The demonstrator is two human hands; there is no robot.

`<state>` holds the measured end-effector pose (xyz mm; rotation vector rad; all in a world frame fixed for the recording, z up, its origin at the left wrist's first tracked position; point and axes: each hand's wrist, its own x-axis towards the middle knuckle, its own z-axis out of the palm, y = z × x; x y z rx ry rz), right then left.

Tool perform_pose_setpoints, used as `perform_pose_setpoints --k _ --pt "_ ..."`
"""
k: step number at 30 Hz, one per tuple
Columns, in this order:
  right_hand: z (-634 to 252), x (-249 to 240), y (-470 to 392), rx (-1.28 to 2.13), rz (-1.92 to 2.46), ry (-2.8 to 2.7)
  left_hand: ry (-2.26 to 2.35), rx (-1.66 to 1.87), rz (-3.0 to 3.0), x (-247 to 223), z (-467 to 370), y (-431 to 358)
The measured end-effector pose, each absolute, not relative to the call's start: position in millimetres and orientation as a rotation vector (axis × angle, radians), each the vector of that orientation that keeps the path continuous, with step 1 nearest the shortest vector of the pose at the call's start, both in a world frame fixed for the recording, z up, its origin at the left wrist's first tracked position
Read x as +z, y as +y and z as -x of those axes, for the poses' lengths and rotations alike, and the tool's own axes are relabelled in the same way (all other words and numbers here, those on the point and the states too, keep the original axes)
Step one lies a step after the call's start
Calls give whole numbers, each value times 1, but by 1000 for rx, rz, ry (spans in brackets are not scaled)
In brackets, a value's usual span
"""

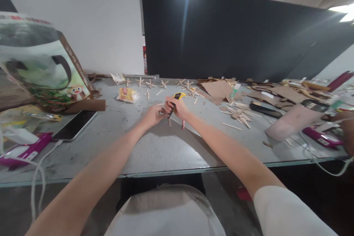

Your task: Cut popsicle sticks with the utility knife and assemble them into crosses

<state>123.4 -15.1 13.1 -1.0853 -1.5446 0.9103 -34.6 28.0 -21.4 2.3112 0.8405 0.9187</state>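
Note:
My right hand is closed around a yellow and black utility knife, which slants down toward the table. Just left of it, my left hand is pinched with its fingertips close to the knife; what they hold is too small to make out. A short wooden stick piece shows below the knife. Under my right hand a thin reddish stick-like thing touches the tabletop. Beyond my hands lie several star shapes made of crossed wooden sticks.
The grey table carries a pile of loose sticks, cardboard scraps, a black-handled tool and a pink tumbler on the right. A phone, a cable and a large printed bag stand left. Another person's hand is at the right edge.

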Motion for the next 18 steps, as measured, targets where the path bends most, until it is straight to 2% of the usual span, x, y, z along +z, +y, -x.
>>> perform_pose_setpoints --k 4,10,15,18 --pt "-115 8 -14 925 1093 -1446 783 892 -2305 -16 42 31" --pt "-114 5 -9 912 1098 -1402 713 1225 -1996 23 23 30" --pt "-113 0 0 821 1160 -1454 619 1132 -2083 51 -26 19" --pt "-112 -4 4 758 1203 -1544 768 935 -2165 49 -43 14"
